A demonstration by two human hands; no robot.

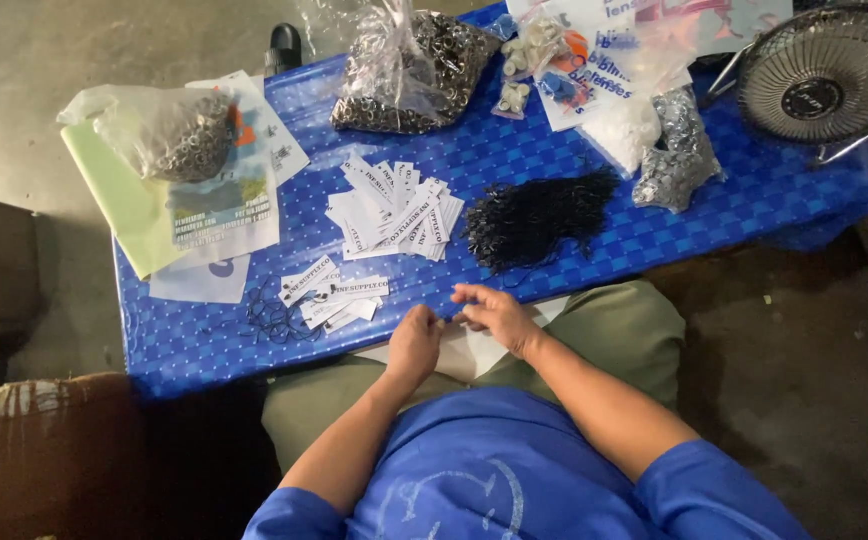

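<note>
The person's left hand [416, 343] and right hand [494, 315] meet at the near edge of the blue checked table [194, 340], fingertips touching over a small pale thing pinched between them; it is too small to tell what it is. Both hands are curled closed, though whether each truly clamps the piece cannot be told.

At 10 o'clock from the hands, just beside them, lies a small heap of white paper tags [334, 290] with dark print, and touching its left side a loose tangle of thin black loops [272, 322]. At 12 o'clock, farther up the table, a larger fan of white tags [394, 210] is spread out. At 1 o'clock a dense bundle of black strings [534, 220] rests beside that fan.

Along the far edge sit clear plastic bags of small metal rings: one [169, 130] at 10 o'clock on printed sheets and a green paper, one [409, 70] at 12 o'clock, and a silvery one [679, 150] at 2 o'clock. A small round table fan [824, 75] stands at the far right corner. The person wears a blue shirt [494, 480].
</note>
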